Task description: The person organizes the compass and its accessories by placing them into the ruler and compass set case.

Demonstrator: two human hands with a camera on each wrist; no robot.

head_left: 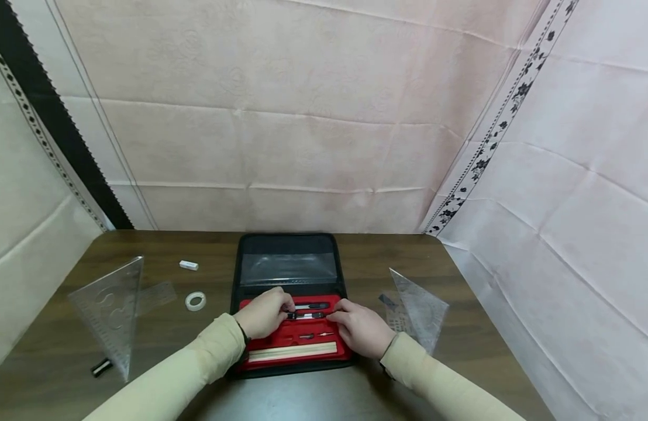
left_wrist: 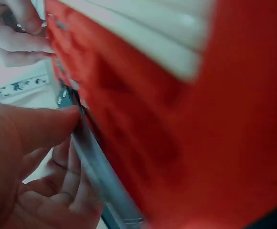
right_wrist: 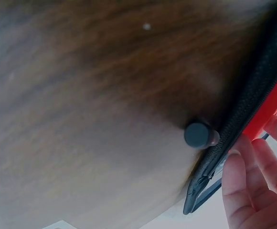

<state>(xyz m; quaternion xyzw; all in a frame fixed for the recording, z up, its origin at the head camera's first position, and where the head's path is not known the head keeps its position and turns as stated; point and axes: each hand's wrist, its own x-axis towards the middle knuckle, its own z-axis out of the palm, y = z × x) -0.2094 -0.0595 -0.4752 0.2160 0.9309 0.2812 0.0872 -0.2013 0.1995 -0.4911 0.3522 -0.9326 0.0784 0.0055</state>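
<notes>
A black case [head_left: 288,244] lies unfolded on the table, its red tray [head_left: 282,334] nearest the person. Across the tray lies a slim compass [head_left: 309,316] with dark ends and a pale middle. My left hand [head_left: 263,314] pinches its left end; in the left wrist view the thumb [left_wrist: 57,125] presses at a dark and metal piece, the other fingers bent below. My right hand [head_left: 363,328] touches the tray's right side with its fingertips at the compass's other end. Lower slots hold small dark and red-tipped parts [head_left: 316,335] and cream flat strips [head_left: 292,352].
Left of the case are a clear set square [head_left: 107,310], a white tape roll [head_left: 195,301], a white eraser [head_left: 189,265] and a small black-and-silver cylinder [head_left: 101,367]. Another clear set square [head_left: 421,310] is on the right. A fabric wall [head_left: 282,146] rises behind the table.
</notes>
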